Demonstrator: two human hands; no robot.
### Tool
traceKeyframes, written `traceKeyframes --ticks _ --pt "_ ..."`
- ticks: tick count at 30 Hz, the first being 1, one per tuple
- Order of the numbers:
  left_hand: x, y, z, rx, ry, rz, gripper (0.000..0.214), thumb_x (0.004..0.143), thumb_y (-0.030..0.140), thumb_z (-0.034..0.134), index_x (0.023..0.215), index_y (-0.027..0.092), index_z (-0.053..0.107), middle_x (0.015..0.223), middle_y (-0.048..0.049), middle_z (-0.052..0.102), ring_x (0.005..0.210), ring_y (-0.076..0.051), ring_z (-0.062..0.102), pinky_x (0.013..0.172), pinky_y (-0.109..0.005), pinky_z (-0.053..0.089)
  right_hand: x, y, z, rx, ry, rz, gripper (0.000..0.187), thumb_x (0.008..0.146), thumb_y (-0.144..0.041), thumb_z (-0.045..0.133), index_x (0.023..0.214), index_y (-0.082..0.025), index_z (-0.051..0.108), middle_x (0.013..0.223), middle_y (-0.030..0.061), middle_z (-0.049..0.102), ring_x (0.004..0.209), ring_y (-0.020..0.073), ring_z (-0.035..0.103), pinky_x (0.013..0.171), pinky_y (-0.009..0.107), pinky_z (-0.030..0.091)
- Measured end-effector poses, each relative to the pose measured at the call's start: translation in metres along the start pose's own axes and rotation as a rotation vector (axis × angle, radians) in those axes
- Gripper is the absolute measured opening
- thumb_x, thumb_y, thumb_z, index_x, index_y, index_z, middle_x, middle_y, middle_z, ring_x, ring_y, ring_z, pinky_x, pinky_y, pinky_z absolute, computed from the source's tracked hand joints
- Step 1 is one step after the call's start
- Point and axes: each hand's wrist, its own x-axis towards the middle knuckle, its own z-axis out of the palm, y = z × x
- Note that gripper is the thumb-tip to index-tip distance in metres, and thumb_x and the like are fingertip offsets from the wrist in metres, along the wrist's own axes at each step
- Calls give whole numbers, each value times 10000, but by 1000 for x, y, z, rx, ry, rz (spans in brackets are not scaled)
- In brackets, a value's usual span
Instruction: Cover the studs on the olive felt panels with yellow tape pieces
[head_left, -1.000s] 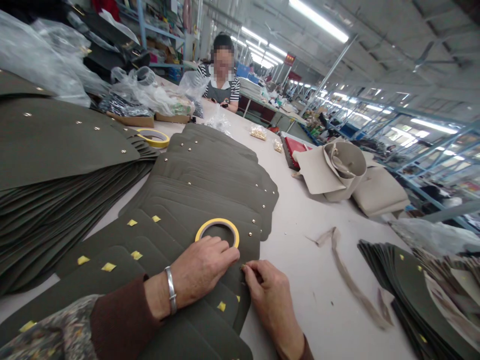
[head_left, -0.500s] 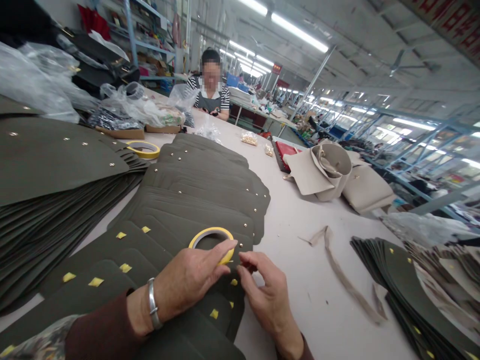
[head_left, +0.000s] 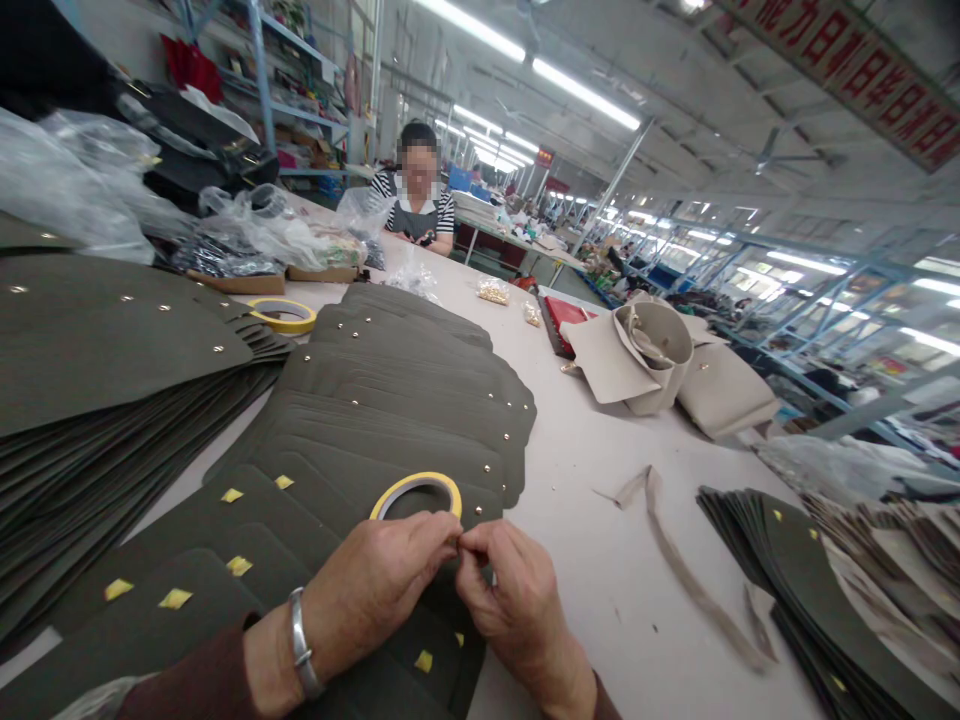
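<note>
My left hand [head_left: 382, 585] and my right hand [head_left: 510, 600] meet fingertip to fingertip just below a yellow tape roll [head_left: 416, 492]. Both pinch together at the roll's near edge; what they hold there is too small to make out. The roll lies on a fanned row of dark olive panels [head_left: 390, 400] with small brass studs. Nearer panels carry small yellow tape squares [head_left: 174, 598]. A silver bracelet sits on my left wrist.
A tall stack of olive panels [head_left: 112, 350] lies at left, another stack [head_left: 817, 590] at right. A second tape roll [head_left: 283, 314], plastic bags [head_left: 270, 225], beige pieces [head_left: 660, 360] and a loose strip [head_left: 675, 560] lie on the white table [head_left: 600, 480]. A person sits at the far end.
My hands have come together: the left lifted off the panel, the right moved up, and both now pinch at the tape roll's near edge. The view has shifted slightly.
</note>
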Motion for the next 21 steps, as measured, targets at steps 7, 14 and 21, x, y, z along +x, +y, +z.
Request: traceKeyframes --ticks 7,14,21 --pt "4 -1 2 50 82 35 245 959 100 361 883 201 571 757 -7 621 653 -139 625 571 -218 466 11 -8 1 321 -35 521 138 808 -188 564 689 -196 631 577 -17 623 502 123 579 499 218 454" --pt "3 8 5 73 140 62 245 994 136 358 900 196 576 770 -17 612 678 -132 597 628 -213 483 13 16 -4 653 6 971 246 704 -403 718 706 -166 651 514 -22 619 446 127 585 480 241 494" --pt "3 -4 14 374 -123 -69 152 907 69 530 895 215 571 834 -22 616 762 -216 566 594 -289 463 8 41 -1 686 -76 1083 389 647 -485 780 761 -120 711 546 -7 633 433 91 560 458 209 491"
